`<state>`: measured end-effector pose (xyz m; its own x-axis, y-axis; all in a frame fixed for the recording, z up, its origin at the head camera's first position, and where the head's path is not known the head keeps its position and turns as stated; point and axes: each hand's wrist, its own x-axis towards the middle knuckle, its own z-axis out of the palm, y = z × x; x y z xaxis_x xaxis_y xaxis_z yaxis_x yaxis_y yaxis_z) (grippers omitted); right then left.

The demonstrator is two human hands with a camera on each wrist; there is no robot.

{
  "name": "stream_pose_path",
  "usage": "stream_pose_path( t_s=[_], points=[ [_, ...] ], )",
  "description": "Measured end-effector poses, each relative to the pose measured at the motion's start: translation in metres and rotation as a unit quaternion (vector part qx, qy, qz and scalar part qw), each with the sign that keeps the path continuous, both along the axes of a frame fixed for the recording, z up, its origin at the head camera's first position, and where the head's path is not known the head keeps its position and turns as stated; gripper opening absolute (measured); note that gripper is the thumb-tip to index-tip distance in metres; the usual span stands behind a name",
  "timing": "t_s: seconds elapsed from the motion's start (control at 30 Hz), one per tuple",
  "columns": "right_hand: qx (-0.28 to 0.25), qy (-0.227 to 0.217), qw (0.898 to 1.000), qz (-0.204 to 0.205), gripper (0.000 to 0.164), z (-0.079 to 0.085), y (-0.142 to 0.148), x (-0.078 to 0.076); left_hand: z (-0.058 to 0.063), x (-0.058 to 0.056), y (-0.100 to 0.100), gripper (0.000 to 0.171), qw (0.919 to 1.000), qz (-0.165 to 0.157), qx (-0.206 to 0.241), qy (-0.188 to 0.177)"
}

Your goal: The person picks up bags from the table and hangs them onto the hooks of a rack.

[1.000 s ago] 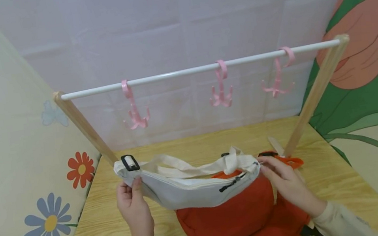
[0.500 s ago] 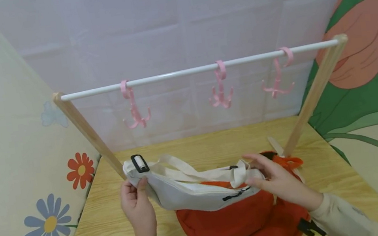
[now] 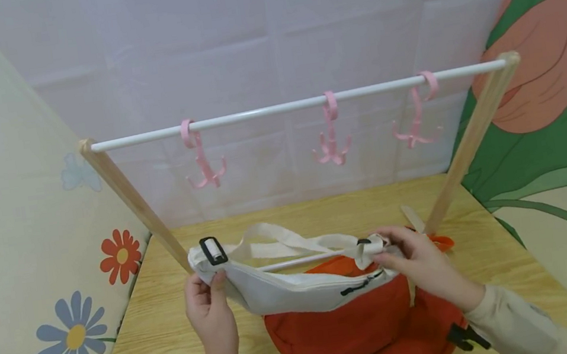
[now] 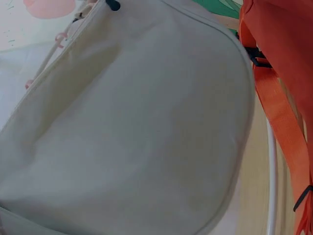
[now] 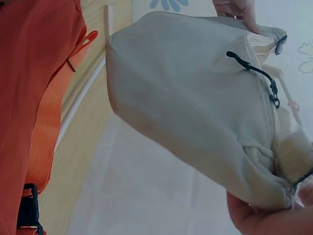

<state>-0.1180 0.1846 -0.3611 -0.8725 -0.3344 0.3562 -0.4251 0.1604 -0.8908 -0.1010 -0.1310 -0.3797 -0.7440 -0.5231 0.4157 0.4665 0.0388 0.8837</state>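
Note:
A white waist bag [image 3: 298, 288] with a black zipper pull and a cream strap [image 3: 281, 240] is held up between both hands. My left hand [image 3: 213, 321] pinches its left end, just below a black buckle [image 3: 214, 251]. At the other end, my right hand [image 3: 424, 266] grips the corner where the strap is bunched, thumb in front. In the right wrist view the bag [image 5: 186, 93] hangs with its zipper side facing the rack. The bag's body [image 4: 146, 122] fills most of the left wrist view, hiding the left hand there.
Red-orange bags [image 3: 347, 336] lie on the wooden table [image 3: 140, 351] below, with an orange strap [image 3: 441, 243] at the right. Behind stands a rack with a white rail [image 3: 264, 110] and wooden posts; three pink hooks [image 3: 331, 147] hang from it.
The left hand has shifted slightly right with the bag's end. The right hand released its fingertip hold on the tip, moved inward and now grips the bunched strap and corner.

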Motion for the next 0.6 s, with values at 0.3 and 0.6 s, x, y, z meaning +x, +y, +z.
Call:
stream_pose_path(
  t_s=[0.3,0.6],
  points=[
    [-0.089,0.101,0.991,-0.022,0.045,0.008,-0.002,-0.008,-0.012,0.005,0.001,0.011,0.9991,-0.002,0.027,-0.033],
    [-0.111,0.105,0.987,-0.051,0.047,0.024,-0.003,-0.014,-0.034,0.009,0.004,0.016,0.9978,-0.034,0.024,-0.051]
  ],
)
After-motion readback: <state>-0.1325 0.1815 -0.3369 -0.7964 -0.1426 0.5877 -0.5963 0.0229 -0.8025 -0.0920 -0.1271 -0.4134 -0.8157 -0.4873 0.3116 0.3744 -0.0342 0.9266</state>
